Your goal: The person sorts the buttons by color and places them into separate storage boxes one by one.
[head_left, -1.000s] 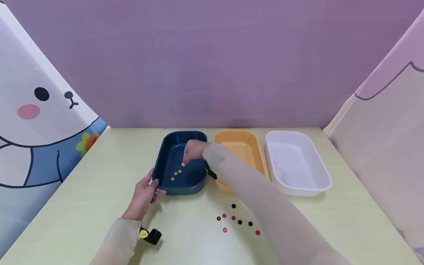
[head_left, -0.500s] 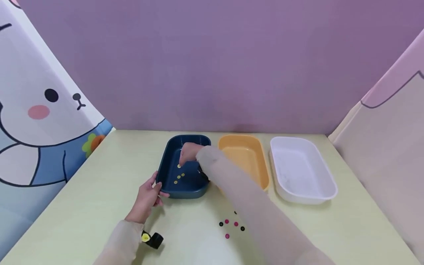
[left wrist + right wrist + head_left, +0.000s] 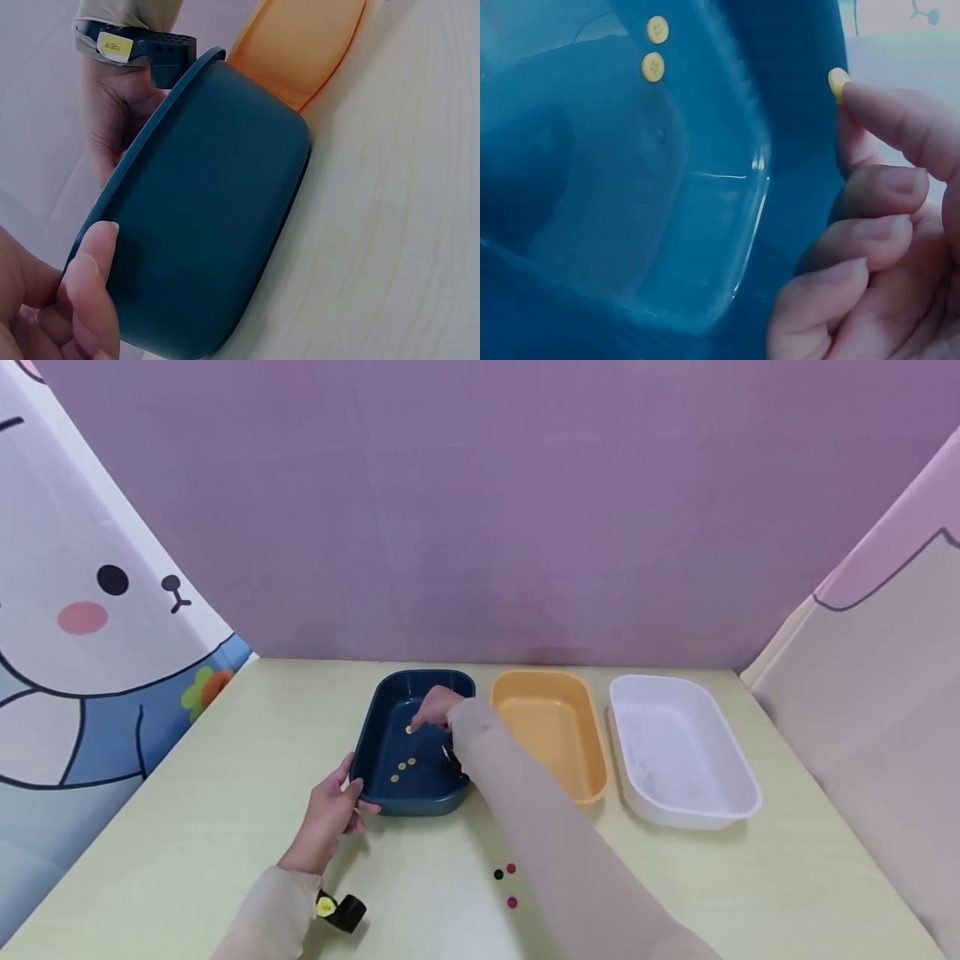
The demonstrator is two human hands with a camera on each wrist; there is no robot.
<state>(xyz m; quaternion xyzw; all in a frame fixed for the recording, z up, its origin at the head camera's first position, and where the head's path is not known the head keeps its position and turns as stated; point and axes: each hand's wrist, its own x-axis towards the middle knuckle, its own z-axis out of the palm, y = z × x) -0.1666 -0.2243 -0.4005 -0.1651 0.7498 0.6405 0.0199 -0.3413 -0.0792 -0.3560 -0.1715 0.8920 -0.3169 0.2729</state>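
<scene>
In the head view, my left hand (image 3: 326,814) grips the near left corner of the dark blue tray (image 3: 367,735), thumb over the rim. The left wrist view shows the fingers (image 3: 90,300) against the tray's outer wall (image 3: 202,210). My right hand (image 3: 437,706) is inside this tray. It pinches a yellow button (image 3: 838,84) between thumb and index finger, the other fingers curled, as the right wrist view shows. Several yellow buttons (image 3: 402,767) lie on the tray's floor toward its near left, and two of these buttons (image 3: 653,67) appear in the right wrist view.
An orange tray (image 3: 551,727) and a white tray (image 3: 682,743) stand to the right of the blue one. Pink buttons (image 3: 512,902) and a black button (image 3: 498,875) lie on the table; my right sleeve (image 3: 525,802) crosses over that area. A purple cloth (image 3: 480,510) hangs behind.
My right hand has shifted slightly left and toward the far side within the blue tray, with the yellow button. My right sleeve now hides more loose buttons. The left hand keeps its grip.
</scene>
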